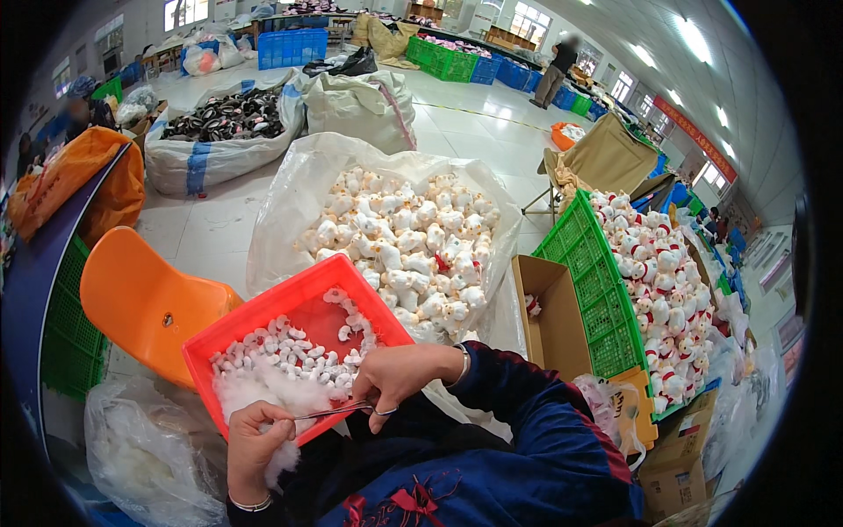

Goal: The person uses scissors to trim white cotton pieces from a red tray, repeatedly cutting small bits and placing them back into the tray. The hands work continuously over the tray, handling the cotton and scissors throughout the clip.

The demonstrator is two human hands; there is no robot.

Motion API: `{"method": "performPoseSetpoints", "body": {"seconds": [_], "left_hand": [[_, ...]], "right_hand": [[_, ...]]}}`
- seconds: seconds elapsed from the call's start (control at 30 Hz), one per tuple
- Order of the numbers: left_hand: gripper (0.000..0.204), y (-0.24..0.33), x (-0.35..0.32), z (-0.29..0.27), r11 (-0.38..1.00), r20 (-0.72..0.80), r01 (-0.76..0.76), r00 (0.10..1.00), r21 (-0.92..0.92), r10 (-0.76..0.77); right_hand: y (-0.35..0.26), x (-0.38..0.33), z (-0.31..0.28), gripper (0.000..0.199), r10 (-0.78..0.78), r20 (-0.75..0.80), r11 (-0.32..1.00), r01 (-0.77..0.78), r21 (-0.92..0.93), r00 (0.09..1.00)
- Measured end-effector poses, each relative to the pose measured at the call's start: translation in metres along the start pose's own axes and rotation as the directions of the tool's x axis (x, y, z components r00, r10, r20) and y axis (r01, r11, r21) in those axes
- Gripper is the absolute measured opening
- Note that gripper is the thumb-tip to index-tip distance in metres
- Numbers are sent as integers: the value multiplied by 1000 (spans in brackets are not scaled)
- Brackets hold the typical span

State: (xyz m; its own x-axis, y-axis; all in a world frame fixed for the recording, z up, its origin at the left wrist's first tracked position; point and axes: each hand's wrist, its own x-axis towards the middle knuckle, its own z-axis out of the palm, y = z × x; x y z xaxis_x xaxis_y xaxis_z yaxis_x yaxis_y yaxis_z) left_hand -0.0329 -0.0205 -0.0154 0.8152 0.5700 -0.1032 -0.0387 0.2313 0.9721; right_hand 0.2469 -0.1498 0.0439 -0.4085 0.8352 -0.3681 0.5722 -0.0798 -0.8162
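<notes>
My right hand [389, 379] is closed around the ringed handles of slim metal forceps [338, 410], which point left. At their tip, my left hand [256, 443] is pinched closed, with a tuft of white fibre stuffing [283, 458] hanging from it. Whatever sits between those fingertips is too small to make out. Both hands are over the near edge of a red plastic tray [204, 364]. Loose white stuffing [272, 386] lies in the tray's near part. Beyond it are many small white stuffed pieces [290, 347], some in a curved row along the right side.
Past the tray, a large clear bag [281, 211] holds white plush toys [413, 233]. An orange chair [158, 303] stands left, above a plastic bag of stuffing [149, 448]. To the right are a cardboard box [553, 325] and a green crate [597, 290] heaped with plush toys.
</notes>
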Motion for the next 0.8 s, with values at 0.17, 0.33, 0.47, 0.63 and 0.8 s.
{"method": "performPoseSetpoints", "body": {"seconds": [0.17,0.33,0.47,0.63,0.8], "left_hand": [[4,9,-5,2,993,-68,90,994,75,-85],[10,-1,-9,-32,991,-154,-60,985,120,78],[22,12,-1,2,951,-65,-147,983,271,170],[17,17,5,17,969,76,-11,997,249,-8],[13,21,0,8,897,72,-90,995,433,65]], "right_hand": [[-6,-5,2,35,53,-4,998,-53,-26,999],[9,-17,2,34,63,-5,997,-63,-34,998],[-5,-16,-2,36,55,-4,996,-55,-71,998],[-1,-13,0,36,67,13,996,-66,-60,998],[8,-16,7,37,63,10,998,-63,1,998]]}}
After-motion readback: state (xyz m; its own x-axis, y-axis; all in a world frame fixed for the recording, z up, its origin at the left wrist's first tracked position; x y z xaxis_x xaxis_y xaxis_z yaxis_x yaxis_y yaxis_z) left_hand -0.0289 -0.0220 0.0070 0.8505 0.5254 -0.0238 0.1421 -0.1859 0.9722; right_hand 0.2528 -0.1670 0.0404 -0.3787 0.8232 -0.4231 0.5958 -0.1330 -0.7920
